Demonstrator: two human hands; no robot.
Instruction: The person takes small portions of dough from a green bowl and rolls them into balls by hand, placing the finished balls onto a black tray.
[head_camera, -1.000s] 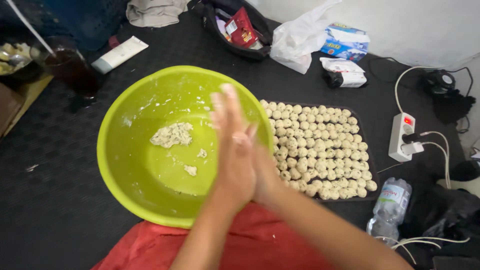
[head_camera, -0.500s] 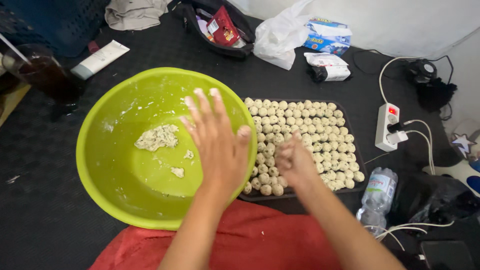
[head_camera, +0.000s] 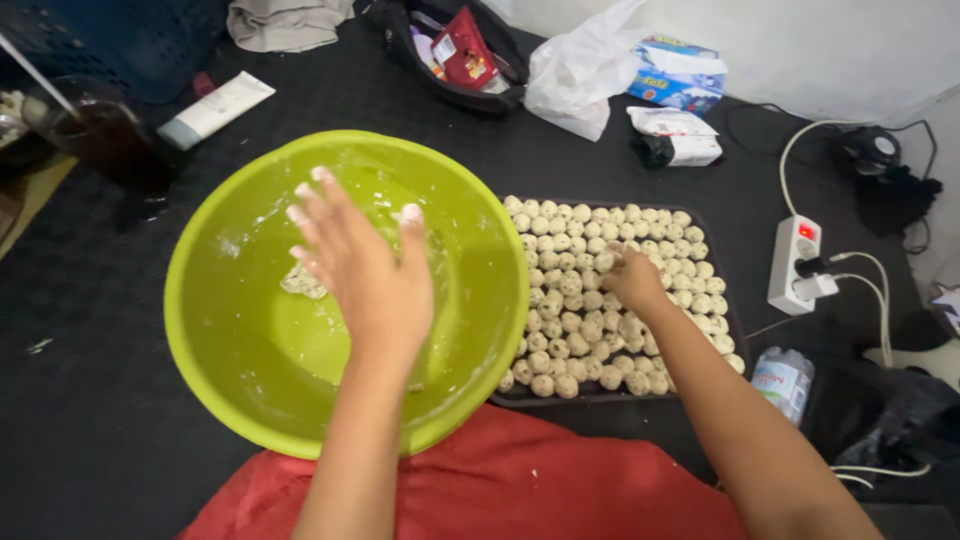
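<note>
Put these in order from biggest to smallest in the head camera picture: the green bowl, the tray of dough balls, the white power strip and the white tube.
1. green bowl
2. tray of dough balls
3 and 4. white tube and white power strip look about alike, so no ranking between them.

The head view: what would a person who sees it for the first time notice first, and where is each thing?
The big lime-green bowl fills the middle left, with the open left hand spread over the lump of dough inside it. Right beside the bowl, a dark tray is packed with rows of small dough balls, and the right hand reaches onto them. A red cloth lies at the bottom edge.
</note>
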